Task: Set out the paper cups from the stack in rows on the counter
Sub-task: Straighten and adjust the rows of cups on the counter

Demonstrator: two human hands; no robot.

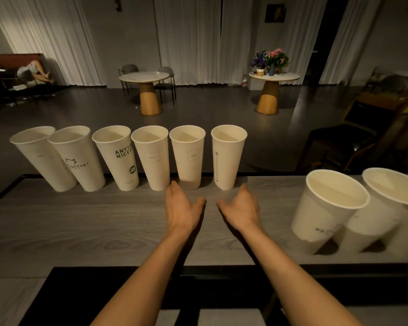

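We see six paper cups standing upright, mouths up, in a row along the counter's far edge (two more cups stand near right). Our left hand and right hand, fingers straight and relaxed, hold nothing.

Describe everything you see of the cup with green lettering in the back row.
The cup with green lettering is a tall white paper cup, tapering from a rolled rim to a narrower base. Green capitals sit above a round green logo. It stands upright, looks empty, third from the left in the back row on the counter, near its far edge. Its rim nears the next cup; contact unclear.
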